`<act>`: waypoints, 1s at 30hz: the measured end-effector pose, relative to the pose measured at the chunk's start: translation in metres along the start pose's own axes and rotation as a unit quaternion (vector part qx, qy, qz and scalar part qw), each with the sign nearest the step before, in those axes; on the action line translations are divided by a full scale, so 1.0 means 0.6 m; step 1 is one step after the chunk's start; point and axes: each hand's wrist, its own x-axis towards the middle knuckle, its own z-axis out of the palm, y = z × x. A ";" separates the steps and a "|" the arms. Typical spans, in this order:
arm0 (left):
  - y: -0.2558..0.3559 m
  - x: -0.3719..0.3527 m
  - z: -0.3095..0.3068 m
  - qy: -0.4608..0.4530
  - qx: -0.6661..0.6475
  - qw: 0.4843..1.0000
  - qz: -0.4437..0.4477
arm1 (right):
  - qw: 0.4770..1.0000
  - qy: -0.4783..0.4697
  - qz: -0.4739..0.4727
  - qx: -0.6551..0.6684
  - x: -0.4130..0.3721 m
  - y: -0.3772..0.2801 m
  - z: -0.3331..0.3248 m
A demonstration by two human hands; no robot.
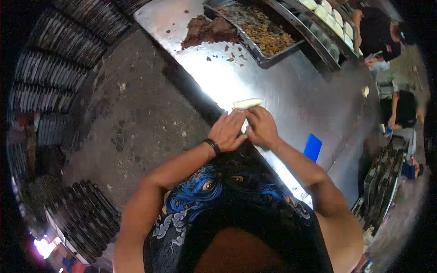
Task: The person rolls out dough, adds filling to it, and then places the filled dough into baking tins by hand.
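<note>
A pale, smooth dough roll (247, 103) lies on the metal table near its edge. My left hand (227, 130) reaches to the roll's near side with fingers stretched out and thumb pointing right. Beside it, my right hand (261, 127) rests with slightly bent fingers against the roll's near right part. Neither hand is wrapped round the dough; the undersides of the fingers are hidden. On the table right of my right forearm lies a flat blue scraper (312, 147).
The metal table (291, 86) bears a dark brown mound of filling (209, 34) and a tray (261, 61) of brown bits. Farther right, another tray (334, 20) carries pale dough pieces. Stacked dark trays (86, 218) stand lower left. Co-workers (380, 34) are at the right.
</note>
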 end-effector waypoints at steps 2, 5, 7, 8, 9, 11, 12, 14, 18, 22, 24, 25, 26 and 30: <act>0.016 0.020 -0.034 -0.014 0.033 0.999 -0.015 | 1.000 0.000 -0.010 0.021 0.010 0.024 -0.015; 0.023 0.006 -0.026 0.057 0.094 0.994 0.019 | 0.996 0.081 -0.011 0.041 0.004 0.019 -0.003; 0.015 -0.002 0.021 0.098 0.093 0.990 0.045 | 0.991 0.134 0.005 0.031 -0.024 0.015 0.039; 0.007 -0.017 0.027 0.024 0.053 0.997 0.059 | 0.995 0.102 -0.013 -0.009 -0.057 0.028 0.062; 0.003 -0.020 0.021 0.007 0.060 0.996 0.062 | 0.999 0.051 -0.006 -0.006 -0.045 0.024 0.041; 0.002 -0.033 0.015 -0.039 0.068 0.994 0.073 | 0.998 -0.055 0.024 0.004 -0.028 -0.009 -0.021; 0.000 -0.028 0.015 -0.003 0.037 0.997 0.075 | 0.981 -0.179 0.071 -0.009 0.004 0.003 -0.033; -0.001 -0.015 0.002 -0.058 0.030 0.995 0.081 | 0.974 -0.189 0.119 -0.022 0.070 -0.009 -0.050; -0.013 -0.032 -0.055 -0.101 -0.124 0.985 0.058 | 0.993 0.103 0.024 -0.041 0.080 0.001 0.067; -0.097 -0.141 -0.133 -0.062 -0.385 0.918 -0.077 | 0.978 -0.019 0.144 -0.147 -0.013 -0.068 0.095; -0.138 -0.184 -0.179 0.018 -0.404 0.895 -0.189 | 0.965 -0.025 0.167 -0.200 0.010 -0.060 0.101; -0.156 -0.194 -0.181 0.041 -0.412 0.891 -0.187 | 0.957 -0.026 0.182 -0.224 0.028 -0.052 0.101; -0.175 -0.202 -0.178 0.062 -0.420 0.886 -0.185 | 0.952 0.003 0.203 -0.228 0.064 -0.035 0.104; -0.168 -0.173 -0.201 0.026 -0.436 0.890 -0.131 | 0.943 0.162 0.244 -0.161 0.143 -0.011 0.109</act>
